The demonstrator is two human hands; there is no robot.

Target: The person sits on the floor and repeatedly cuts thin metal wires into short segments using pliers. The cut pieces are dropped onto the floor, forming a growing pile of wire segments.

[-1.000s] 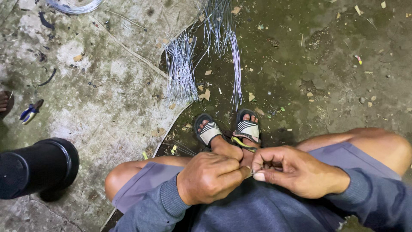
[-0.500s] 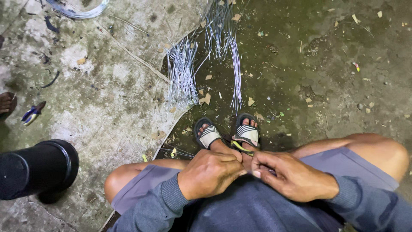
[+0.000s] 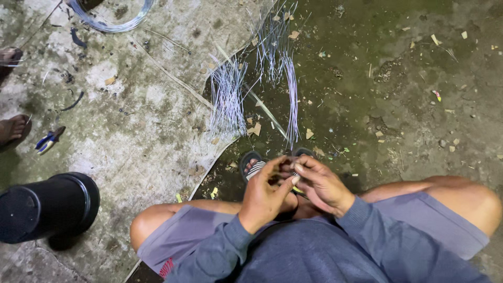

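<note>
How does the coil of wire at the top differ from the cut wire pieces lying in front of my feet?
The coil of wire is wound into a ring; the cut wire pieces lie straight, in loose bundles. The coil rests on the pale concrete, partly cut off by the picture's top edge; the cut pieces lie mostly on the darker ground, in full view. Both look thin, pale and silvery.

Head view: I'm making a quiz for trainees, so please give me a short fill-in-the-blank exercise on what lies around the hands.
1. The left hand and right hand meet above the person's ____.
2. The pale wire strands lie on the ____ ahead of the feet.
3. At the left edge, a black ____ lies on its side.
4. The pliers have ____ handles.

Missing words: sandals; ground; bucket; blue
</note>
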